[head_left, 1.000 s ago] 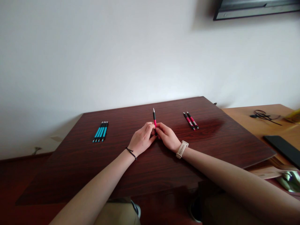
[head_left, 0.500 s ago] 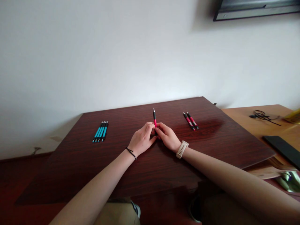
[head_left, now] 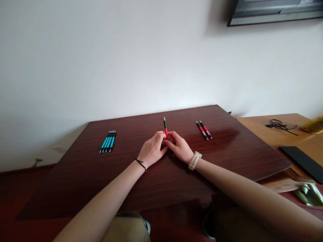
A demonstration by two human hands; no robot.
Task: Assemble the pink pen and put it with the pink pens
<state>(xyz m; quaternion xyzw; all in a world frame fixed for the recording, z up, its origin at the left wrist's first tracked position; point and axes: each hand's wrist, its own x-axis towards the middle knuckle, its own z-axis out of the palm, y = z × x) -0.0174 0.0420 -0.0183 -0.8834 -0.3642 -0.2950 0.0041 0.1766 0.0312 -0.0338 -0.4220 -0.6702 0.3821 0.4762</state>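
A red pen (head_left: 165,128) with a black grip and silver tip points up and away, its lower end hidden among my fingers. My left hand (head_left: 152,149) is closed around that end, thumb and fingertips pressed in. From the other side my right hand (head_left: 179,146) pinches the same pen, so both hands meet at the middle of the dark wooden table (head_left: 141,188). Off to the right lie two more red pens (head_left: 204,130), side by side. On the left, several blue pens (head_left: 107,141) rest in a neat row.
A lighter wooden table (head_left: 254,124) adjoins on the right, with a coiled black cable (head_left: 280,124), a flat black object (head_left: 302,162) and something yellow (head_left: 314,125). A white wall (head_left: 126,60) stands behind; a screen (head_left: 275,13) hangs at upper right.
The pen has tilted slightly to the left, and my right thumb has shifted a little left across its lower end. The view has turned slightly; the pens on the table have stayed put.
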